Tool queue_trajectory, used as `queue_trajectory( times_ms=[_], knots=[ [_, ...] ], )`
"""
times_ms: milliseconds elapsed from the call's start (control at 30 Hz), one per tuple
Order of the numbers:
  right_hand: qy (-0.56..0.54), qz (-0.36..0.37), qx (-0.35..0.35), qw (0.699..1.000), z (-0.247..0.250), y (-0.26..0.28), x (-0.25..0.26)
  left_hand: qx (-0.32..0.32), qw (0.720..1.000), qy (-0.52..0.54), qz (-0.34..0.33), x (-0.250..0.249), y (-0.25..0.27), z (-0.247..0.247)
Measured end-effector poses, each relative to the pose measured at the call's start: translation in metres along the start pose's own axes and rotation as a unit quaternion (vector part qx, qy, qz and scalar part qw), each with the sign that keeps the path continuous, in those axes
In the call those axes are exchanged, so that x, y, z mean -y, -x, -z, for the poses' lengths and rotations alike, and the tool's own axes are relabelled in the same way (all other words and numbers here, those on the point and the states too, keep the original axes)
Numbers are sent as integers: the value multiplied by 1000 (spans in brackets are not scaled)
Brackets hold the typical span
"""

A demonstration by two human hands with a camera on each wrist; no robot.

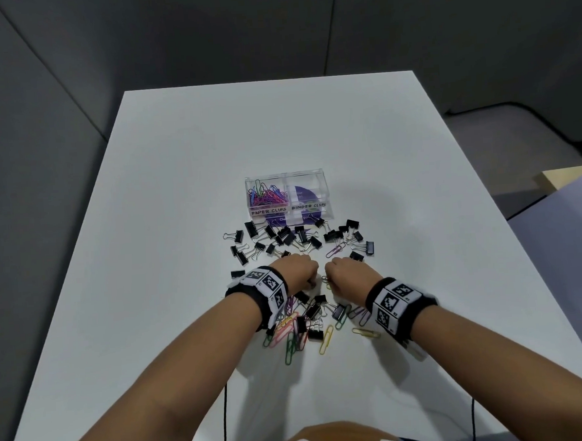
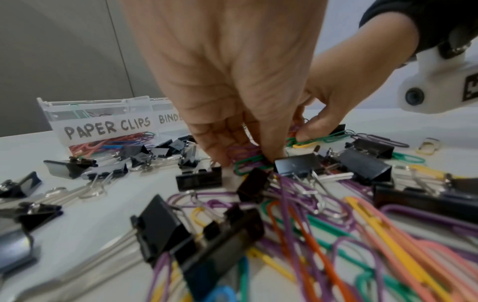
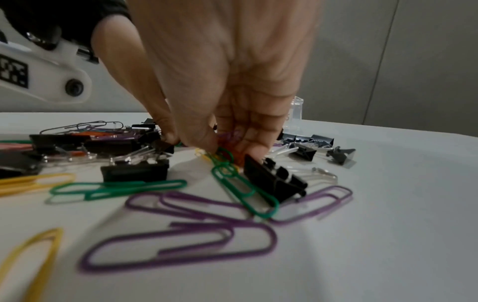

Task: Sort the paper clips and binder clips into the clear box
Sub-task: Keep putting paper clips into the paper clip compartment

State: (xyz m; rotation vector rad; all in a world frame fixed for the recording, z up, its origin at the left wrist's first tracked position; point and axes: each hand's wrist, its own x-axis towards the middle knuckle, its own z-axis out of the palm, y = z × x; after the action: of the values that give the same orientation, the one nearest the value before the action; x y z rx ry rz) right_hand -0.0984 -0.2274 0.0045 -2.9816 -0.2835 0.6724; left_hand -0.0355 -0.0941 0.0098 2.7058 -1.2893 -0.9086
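Observation:
The clear box (image 1: 325, 197) stands mid-table with two labelled halves; its left half holds coloured paper clips (image 1: 267, 196), and the right half looks empty. Black binder clips (image 1: 283, 236) lie scattered in front of it. More paper clips (image 1: 291, 339) and binder clips lie mixed near me. My left hand (image 1: 311, 280) reaches down into the pile, and its fingertips (image 2: 271, 157) pinch purple and green paper clips (image 2: 245, 161). My right hand (image 1: 330, 281), close beside it, pinches a small bunch of green, yellow and orange paper clips (image 3: 223, 156).
The white table (image 1: 179, 193) has bare surface around the pile and behind the box. Black cables (image 1: 225, 422) run off its near edge. A binder clip (image 3: 274, 179) lies right against my right fingers. Grey wall panels stand behind.

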Motion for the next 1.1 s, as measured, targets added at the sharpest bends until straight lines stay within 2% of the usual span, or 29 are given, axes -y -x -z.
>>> queue_trajectory(
  times_ms=[100, 233, 400, 533, 633, 733, 833, 1000, 1100],
  knots=[
    [-22, -7, -11, 1000, 1, -1, -1, -10, 1000, 13, 6, 2, 3, -1],
    [-95, -46, -35, 994, 11, -2, -8, 11, 1000, 15, 7, 3, 3, 0],
    [-146, -73, -16, 986, 20, 1, -15, 12, 1000, 6, -12, 5, 6, 0],
    [-158, -72, 3, 985, 21, 5, -17, -27, 999, 30, -19, 10, 13, 2],
    [-179, -80, -6, 981, 13, 4, -17, -50, 995, 89, 5, 17, 22, 7],
    [-145, -91, 13, 985, 10, 7, -14, -43, 988, 137, 56, 26, 30, 12],
    [-84, -78, 45, 992, 8, 11, -13, -43, 984, 141, 97, 37, 35, 11],
    [-109, -78, 67, 989, 8, 9, -10, -41, 986, 105, 122, 53, 44, 1],
    [-74, -58, 63, 994, 9, 7, -4, -42, 986, 94, 134, 53, 46, 0]
  ],
)
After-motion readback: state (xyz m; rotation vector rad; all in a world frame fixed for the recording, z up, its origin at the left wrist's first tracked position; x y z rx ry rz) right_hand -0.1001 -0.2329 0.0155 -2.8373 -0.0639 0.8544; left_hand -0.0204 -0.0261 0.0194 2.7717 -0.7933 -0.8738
